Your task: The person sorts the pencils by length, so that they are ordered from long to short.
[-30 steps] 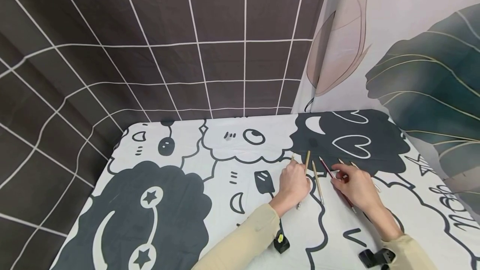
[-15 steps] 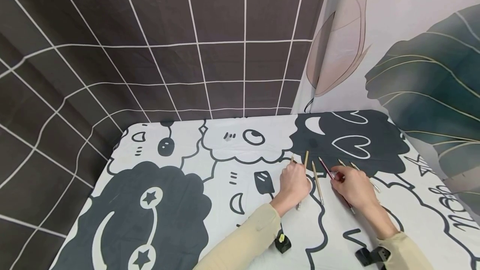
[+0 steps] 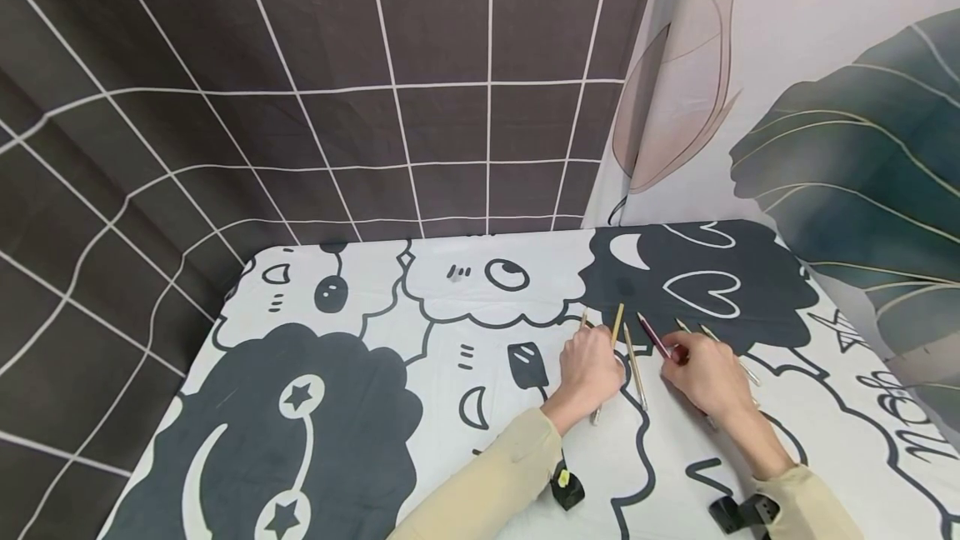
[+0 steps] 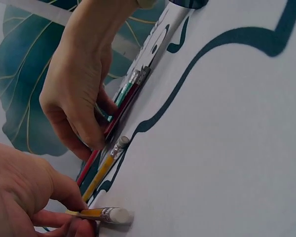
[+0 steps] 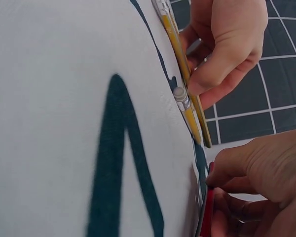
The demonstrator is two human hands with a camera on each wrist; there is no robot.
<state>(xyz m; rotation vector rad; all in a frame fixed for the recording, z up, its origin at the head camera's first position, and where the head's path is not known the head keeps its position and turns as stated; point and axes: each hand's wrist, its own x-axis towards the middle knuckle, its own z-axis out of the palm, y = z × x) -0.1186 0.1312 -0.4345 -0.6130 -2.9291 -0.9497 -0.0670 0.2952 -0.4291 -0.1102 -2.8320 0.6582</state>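
My left hand (image 3: 588, 369) pinches a yellow pencil (image 3: 617, 323) between thumb and fingers, its white eraser end showing in the left wrist view. Another pencil tip (image 3: 584, 317) pokes out just left of that hand. My right hand (image 3: 708, 377) pinches a dark red pencil (image 3: 654, 336) low over the cloth; most of the pencil's lower part is hidden by the hand. Between the two hands lies one more yellow pencil (image 3: 634, 365), touched by neither. A green pencil (image 4: 122, 96) runs alongside the red one, close by the right fingers.
Further light-coloured pencils (image 3: 742, 365) lie just beyond my right hand. A black-and-white patterned cloth (image 3: 450, 357) covers the table. Behind it hangs a dark grid curtain (image 3: 442, 123), with a leaf-printed curtain (image 3: 862, 148) at the right.
The yellow pencil in my left hand tips slightly to the right. My right hand has slid a little left along the red pencil, whose lower end now shows less.
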